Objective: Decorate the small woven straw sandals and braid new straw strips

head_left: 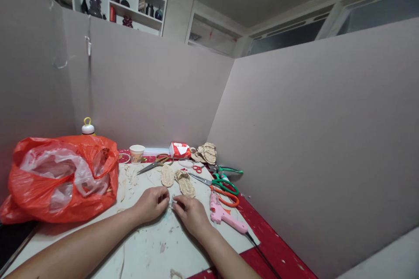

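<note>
Over the white board (147,244) my left hand (153,204) has its fingers curled together, and whatever they hold is hidden. Close beside it, my right hand (191,214) pinches at a small clear, pale-blue piece (171,201) that lies between the two hands, too small to name. Just beyond my fingertips rest a flat oval woven straw sole (167,176) and a small woven straw slipper (186,183). A pink glue gun (225,214) lies right of my right hand, its black cord running toward the front edge.
An orange-red plastic bag (65,183) bulges on the left. Behind stand a paper cup (137,153) and a red tissue pack (180,150). Scissors with brown handles (153,165), green-handled scissors (225,184), green pliers (229,169) and more woven straw pieces (206,152) lie around. Grey partitions (157,83) enclose the table.
</note>
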`<action>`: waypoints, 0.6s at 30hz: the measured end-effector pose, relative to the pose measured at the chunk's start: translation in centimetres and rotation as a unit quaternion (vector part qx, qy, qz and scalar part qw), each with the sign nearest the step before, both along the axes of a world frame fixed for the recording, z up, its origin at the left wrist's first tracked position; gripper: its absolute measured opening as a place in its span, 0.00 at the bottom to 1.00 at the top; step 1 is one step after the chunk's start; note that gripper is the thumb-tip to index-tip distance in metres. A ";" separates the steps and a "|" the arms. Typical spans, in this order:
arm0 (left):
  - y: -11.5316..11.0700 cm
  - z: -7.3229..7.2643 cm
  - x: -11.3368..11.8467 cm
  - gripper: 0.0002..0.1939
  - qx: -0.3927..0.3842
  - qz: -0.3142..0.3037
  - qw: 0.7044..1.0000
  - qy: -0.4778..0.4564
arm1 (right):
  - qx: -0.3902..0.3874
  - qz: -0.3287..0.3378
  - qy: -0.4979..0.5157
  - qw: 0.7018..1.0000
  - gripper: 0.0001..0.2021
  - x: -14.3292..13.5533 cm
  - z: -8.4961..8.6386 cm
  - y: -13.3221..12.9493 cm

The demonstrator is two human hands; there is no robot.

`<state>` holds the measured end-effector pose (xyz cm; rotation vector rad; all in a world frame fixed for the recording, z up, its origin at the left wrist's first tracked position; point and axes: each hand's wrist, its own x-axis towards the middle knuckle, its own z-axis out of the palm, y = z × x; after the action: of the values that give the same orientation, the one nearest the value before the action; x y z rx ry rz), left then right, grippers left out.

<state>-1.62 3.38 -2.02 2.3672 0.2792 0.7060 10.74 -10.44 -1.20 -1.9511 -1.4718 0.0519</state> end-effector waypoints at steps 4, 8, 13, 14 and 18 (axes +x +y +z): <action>0.0 0.2 0.1 0.05 0.004 -0.001 1.000 0.016 | 0.008 -0.013 0.003 1.000 0.08 0.2 0.0 -0.1; 0.0 0.2 0.2 0.04 0.000 -0.003 1.000 0.018 | 0.022 -0.030 0.010 0.999 0.09 0.4 0.0 -0.1; 0.4 -0.1 0.2 0.05 -0.008 -0.001 1.000 0.011 | 0.035 -0.020 0.021 0.999 0.06 0.3 0.1 -0.1; 0.5 -0.1 0.2 0.06 -0.008 -0.002 1.000 0.010 | 0.035 -0.014 0.024 0.999 0.05 0.3 0.2 -0.1; 0.5 0.0 0.0 0.07 -0.005 -0.007 1.000 0.011 | 0.033 0.005 0.036 0.999 0.06 0.1 0.3 -0.1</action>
<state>-1.64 3.88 -2.00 2.3657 0.2751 0.6720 10.84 -10.56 -0.91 -1.8703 -1.4191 0.0758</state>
